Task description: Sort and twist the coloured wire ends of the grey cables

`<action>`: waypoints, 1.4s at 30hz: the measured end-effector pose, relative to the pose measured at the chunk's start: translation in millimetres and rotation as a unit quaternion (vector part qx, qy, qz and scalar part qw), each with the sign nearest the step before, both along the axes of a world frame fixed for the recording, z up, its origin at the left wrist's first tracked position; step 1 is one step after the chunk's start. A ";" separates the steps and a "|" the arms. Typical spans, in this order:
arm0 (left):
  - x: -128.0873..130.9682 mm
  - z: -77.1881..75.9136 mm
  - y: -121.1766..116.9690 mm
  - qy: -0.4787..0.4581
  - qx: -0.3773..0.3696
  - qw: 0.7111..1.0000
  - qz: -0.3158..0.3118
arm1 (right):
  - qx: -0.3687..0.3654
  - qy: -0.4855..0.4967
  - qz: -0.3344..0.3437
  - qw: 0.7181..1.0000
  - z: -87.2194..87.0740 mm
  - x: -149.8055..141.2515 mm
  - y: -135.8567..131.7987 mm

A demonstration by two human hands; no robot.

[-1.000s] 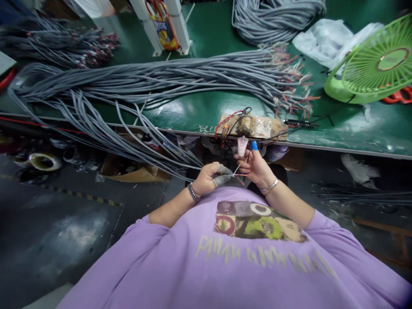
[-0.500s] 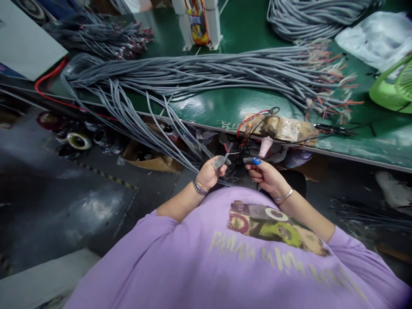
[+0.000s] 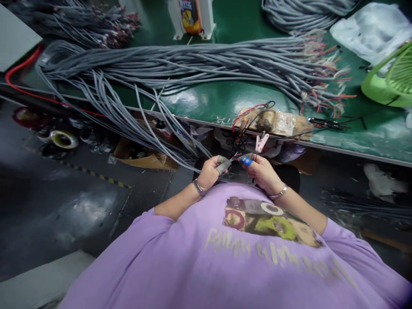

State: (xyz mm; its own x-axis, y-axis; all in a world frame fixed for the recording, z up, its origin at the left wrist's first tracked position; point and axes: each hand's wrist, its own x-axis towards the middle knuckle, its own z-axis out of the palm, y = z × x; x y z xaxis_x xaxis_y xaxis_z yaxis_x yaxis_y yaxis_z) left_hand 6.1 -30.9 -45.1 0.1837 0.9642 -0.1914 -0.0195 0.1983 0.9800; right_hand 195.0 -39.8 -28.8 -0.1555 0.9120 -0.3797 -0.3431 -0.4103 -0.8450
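My left hand [image 3: 210, 172], with grey finger covers, is closed around the end of a grey cable. Thin coloured wires [image 3: 236, 156] stick out of that end toward the right. Closed in a pinch, my right hand [image 3: 263, 172] has its fingertips at these wires; blue tape wraps one finger. Which wires it grips is too small to tell. Both hands are close together in front of the bench edge. Several grey cables [image 3: 111, 103] hang from the bench toward my left hand.
A long bundle of grey cables [image 3: 193, 64] lies across the green bench [image 3: 212, 101]. A soldering-stained block [image 3: 273, 122], a pink clip [image 3: 262, 142] and black-handled pliers [image 3: 326, 123] are at its front edge. A green fan [image 3: 380, 88] stands right, a cardboard box [image 3: 144, 161] below.
My right hand has moved left to the wire ends, and the wires now point right between both hands. The view has shifted slightly, so the bench appears higher and farther left.
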 end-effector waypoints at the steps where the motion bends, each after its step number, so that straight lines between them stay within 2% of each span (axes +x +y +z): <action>1: 0.1 -1.9 0.0 0.015 0.011 1.000 -0.007 | -0.004 0.008 0.005 1.000 -1.6 1.3 0.5; 6: -4.3 -17.1 8.6 0.073 0.062 0.995 -0.038 | -0.039 0.022 -0.003 0.999 -6.2 8.5 4.8; 9: -14.4 -14.5 29.8 0.155 0.159 0.975 -0.007 | -0.045 0.029 -0.022 0.998 -7.7 12.5 8.5; 11: -23.1 -2.0 54.2 0.204 0.233 0.951 0.016 | -0.058 0.046 -0.026 0.997 -10.8 14.7 10.7; 14: -33.5 28.5 104.4 0.282 0.331 0.900 0.040 | -0.106 0.062 -0.013 0.992 -18.5 16.1 11.7; 16: -35.8 50.4 142.4 0.352 0.373 0.858 0.018 | -0.129 0.065 0.020 0.989 -23.3 15.4 10.1; 20: -23.5 81.4 209.2 0.510 0.337 0.789 -0.056 | -0.128 0.074 0.108 0.983 -26.3 12.2 3.1; 24: 7.3 89.9 248.8 0.589 0.319 0.732 -0.123 | -0.106 0.078 0.146 0.981 -23.3 10.6 -1.5; 27: 30.4 87.8 265.5 0.620 0.326 0.697 -0.155 | -0.094 0.066 0.132 0.985 -21.7 11.7 -1.3; 30: 44.3 86.6 274.3 0.646 0.318 0.676 -0.157 | -0.096 0.055 0.118 0.987 -21.5 13.9 -0.2; 33: 49.7 89.5 273.7 0.666 0.316 0.656 -0.164 | -0.096 0.057 0.112 0.987 -22.4 16.2 0.3; 36: 50.9 95.9 265.3 0.669 0.321 0.636 -0.212 | -0.092 0.059 0.114 0.987 -24.1 17.4 0.3; 38: 49.1 102.8 258.1 0.655 0.341 0.633 -0.231 | -0.090 0.054 0.118 0.987 -25.5 17.3 0.1; 39: 46.9 107.3 254.6 0.637 0.359 0.646 -0.219 | -0.089 0.052 0.120 0.987 -26.3 16.9 -0.1; 40: 43.6 112.6 251.2 0.610 0.378 0.671 -0.188 | -0.087 0.050 0.123 0.987 -27.1 16.4 -0.4; 42: 33.1 124.8 243.6 0.524 0.406 0.745 -0.074 | -0.080 0.047 0.129 0.987 -28.5 15.4 -1.0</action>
